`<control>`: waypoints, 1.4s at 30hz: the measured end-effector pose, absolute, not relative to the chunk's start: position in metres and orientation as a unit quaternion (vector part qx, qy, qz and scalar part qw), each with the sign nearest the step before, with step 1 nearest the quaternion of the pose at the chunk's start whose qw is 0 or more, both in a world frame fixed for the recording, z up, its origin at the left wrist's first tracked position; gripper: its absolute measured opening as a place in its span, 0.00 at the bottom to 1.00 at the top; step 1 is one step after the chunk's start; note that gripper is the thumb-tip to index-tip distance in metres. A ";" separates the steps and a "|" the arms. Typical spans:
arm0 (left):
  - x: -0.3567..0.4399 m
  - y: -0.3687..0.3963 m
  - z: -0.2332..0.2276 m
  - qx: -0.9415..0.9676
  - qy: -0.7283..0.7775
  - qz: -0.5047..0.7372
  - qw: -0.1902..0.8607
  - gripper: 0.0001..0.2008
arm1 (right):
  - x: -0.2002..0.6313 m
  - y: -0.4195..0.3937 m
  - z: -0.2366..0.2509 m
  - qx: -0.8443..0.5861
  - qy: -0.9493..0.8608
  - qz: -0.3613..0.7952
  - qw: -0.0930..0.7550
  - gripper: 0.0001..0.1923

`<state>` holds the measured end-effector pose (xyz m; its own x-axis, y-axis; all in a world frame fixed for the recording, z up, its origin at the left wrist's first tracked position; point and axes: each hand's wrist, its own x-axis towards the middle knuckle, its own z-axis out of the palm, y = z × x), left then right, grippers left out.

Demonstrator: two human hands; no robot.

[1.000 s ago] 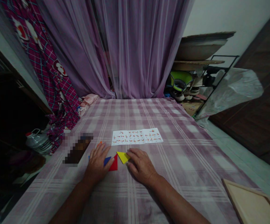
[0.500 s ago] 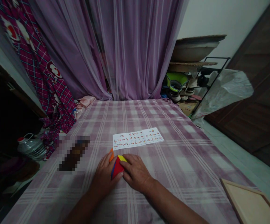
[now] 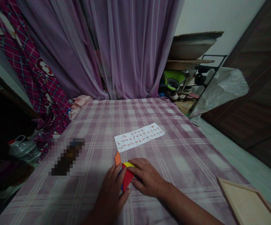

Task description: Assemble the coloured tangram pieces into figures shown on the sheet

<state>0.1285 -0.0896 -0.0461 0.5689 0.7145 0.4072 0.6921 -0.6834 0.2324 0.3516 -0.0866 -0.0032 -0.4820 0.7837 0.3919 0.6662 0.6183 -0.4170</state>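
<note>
Several coloured tangram pieces lie together on the bed between my hands. A red triangle (image 3: pixel 127 178) is in the middle, with a yellow piece (image 3: pixel 128 164) along its far edge. A blue piece (image 3: pixel 120 171) shows partly at its left, mostly under my left hand (image 3: pixel 112 186). An orange parallelogram (image 3: pixel 117 158) sticks out beyond the left fingertips. That hand is curled against the left side of the pieces, thumb by the red tip. From the right, my right hand (image 3: pixel 147 176) presses its fingers on the yellow and red pieces. Further pieces may be hidden under the fingers.
A white sheet with small printed figures (image 3: pixel 139 137) lies just beyond the hands. A shallow wooden tray (image 3: pixel 250 203) is at the right edge of the checked bedsheet (image 3: pixel 184 162). A blurred-out dark object (image 3: pixel 68 156) lies left; a plastic jug (image 3: pixel 24 150) stands past the bed.
The view has shifted slightly. The printed sheet is turned more aslant. My left fingers have drawn back, showing more of the orange parallelogram; both hands stay at the pieces.
</note>
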 end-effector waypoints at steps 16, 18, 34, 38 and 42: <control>0.191 0.003 -0.008 0.947 0.242 0.165 0.131 0.27 | 0.385 -0.081 -0.018 -0.533 -0.790 0.023 0.302 0.21; 0.187 0.011 -0.005 0.935 0.276 0.179 0.135 0.24 | 0.393 -0.073 -0.018 -0.537 -0.788 0.021 0.301 0.21; 0.179 0.062 0.022 0.733 0.650 0.104 0.170 0.28 | 0.497 0.047 0.004 -0.833 -0.491 0.141 0.212 0.25; 0.175 0.076 0.019 0.721 0.658 0.119 0.183 0.28 | 0.487 0.042 0.000 -0.826 -0.502 0.131 0.218 0.25; 0.157 0.092 0.022 0.709 0.672 0.132 0.167 0.28 | 0.481 0.035 -0.002 -0.825 -0.505 0.113 0.227 0.25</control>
